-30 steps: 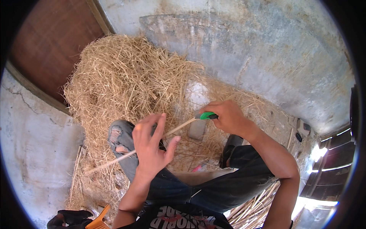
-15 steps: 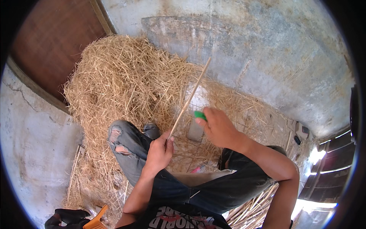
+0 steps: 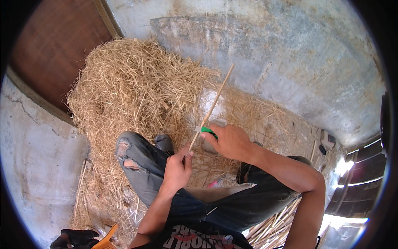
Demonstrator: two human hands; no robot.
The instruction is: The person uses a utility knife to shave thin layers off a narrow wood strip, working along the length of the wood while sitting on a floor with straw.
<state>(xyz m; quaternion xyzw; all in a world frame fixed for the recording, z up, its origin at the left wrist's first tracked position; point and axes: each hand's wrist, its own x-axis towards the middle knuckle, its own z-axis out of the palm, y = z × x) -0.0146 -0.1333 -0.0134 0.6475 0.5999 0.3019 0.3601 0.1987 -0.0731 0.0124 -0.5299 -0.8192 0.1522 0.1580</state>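
Note:
A long, thin, pale wooden stick [image 3: 218, 96] slants up and away from my left hand [image 3: 177, 170], whose fingers are closed round its near end. In my right hand [image 3: 232, 142] is a green utility knife [image 3: 208, 132], gripped with the thumb along it. The knife's short grey blade lies against the stick a little beyond my left hand. Part of the handle is hidden under my right fingers. Both hands are over the gap between my bent knees.
A big heap of straw [image 3: 132, 79] stands against the wall at far left. Loose straw covers the floor ahead. A bundle of thin sticks [image 3: 271, 232] lies beside my right thigh. At lower left are a black item [image 3: 74, 238] and an orange one [image 3: 106, 240].
My right hand has moved left and a little nearer, bringing the knife blade from beside the stick onto it. The stick's far tip has shifted slightly right.

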